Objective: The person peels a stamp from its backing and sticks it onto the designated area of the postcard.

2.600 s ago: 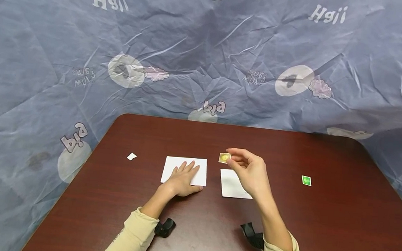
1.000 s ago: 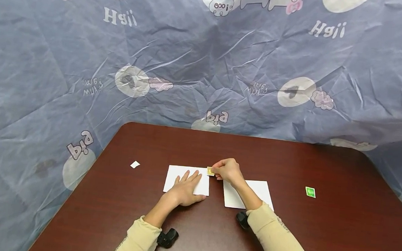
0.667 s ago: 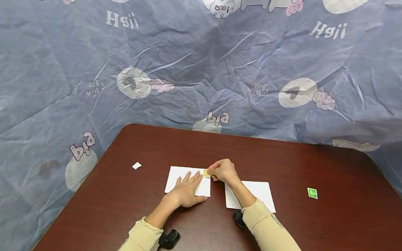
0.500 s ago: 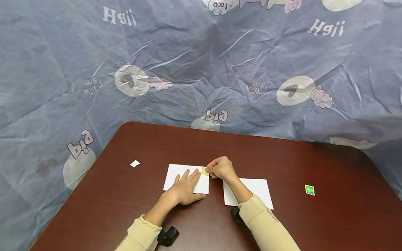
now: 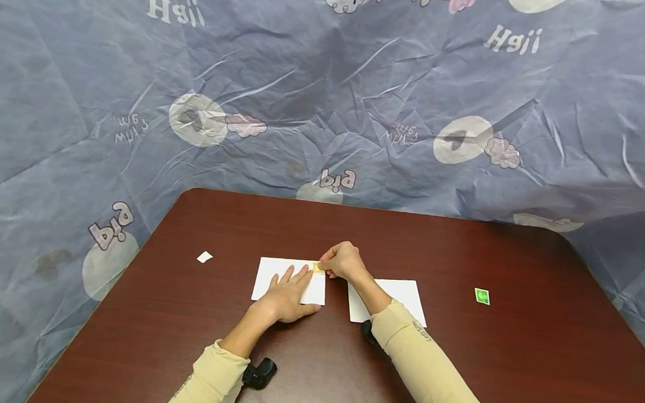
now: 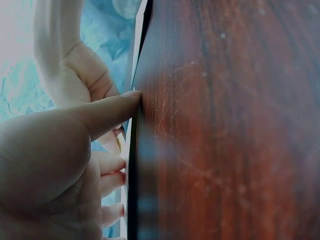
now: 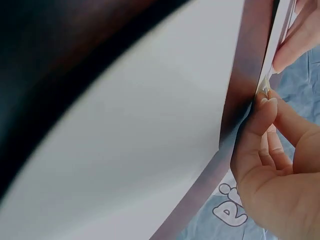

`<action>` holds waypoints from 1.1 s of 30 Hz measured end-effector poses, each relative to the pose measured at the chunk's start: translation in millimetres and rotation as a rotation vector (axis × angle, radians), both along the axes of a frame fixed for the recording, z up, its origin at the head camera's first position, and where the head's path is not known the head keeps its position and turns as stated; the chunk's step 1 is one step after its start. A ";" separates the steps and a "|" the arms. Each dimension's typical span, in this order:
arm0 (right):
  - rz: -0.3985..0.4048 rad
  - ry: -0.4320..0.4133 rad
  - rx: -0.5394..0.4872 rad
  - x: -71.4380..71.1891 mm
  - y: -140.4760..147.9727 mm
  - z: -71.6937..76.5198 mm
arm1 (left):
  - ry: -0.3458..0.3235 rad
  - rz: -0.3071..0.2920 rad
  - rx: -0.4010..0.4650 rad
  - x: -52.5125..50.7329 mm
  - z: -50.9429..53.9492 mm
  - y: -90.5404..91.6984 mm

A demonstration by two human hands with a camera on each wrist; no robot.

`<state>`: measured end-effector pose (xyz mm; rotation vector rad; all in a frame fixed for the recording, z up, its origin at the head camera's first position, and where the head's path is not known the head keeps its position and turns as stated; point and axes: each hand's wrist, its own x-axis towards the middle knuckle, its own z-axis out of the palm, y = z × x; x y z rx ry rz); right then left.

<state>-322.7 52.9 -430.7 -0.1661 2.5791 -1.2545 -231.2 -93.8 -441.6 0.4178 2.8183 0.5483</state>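
In the head view my left hand (image 5: 286,299) lies flat with spread fingers on a white envelope-like paper (image 5: 265,277) and holds it down. Its thumb touches the table just off the paper's near edge. My right hand (image 5: 345,261) pinches a small yellow stamp (image 5: 318,267) between thumb and forefinger at that paper's upper right corner. Most of the stamp lies over the paper; its right edge is behind the fingertips. In the right wrist view the pinching fingertips meet the paper's edge. A second white paper (image 5: 405,295) lies beneath my right forearm, partly hidden.
A small green stamp (image 5: 482,296) lies to the right on the dark red-brown table (image 5: 512,361). A small white scrap (image 5: 204,257) lies at the left. A blue-grey printed cloth (image 5: 307,89) hangs behind the table.
My right hand has brought the yellow stamp down and left from above the second paper onto the left paper's corner. The left hand stays on its paper. The head view has shifted slightly.
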 end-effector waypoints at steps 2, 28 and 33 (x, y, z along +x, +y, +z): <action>0.003 0.001 0.002 -0.1 -2.2 0.7 | -0.001 0.000 -0.004 -0.2 0.7 -0.9; -0.038 -0.023 0.151 4.4 -15.4 14.0 | -0.016 0.012 -0.015 0.4 2.5 -0.1; -0.033 -0.018 0.164 3.9 -16.1 12.9 | -0.011 0.011 -0.026 0.5 2.3 0.0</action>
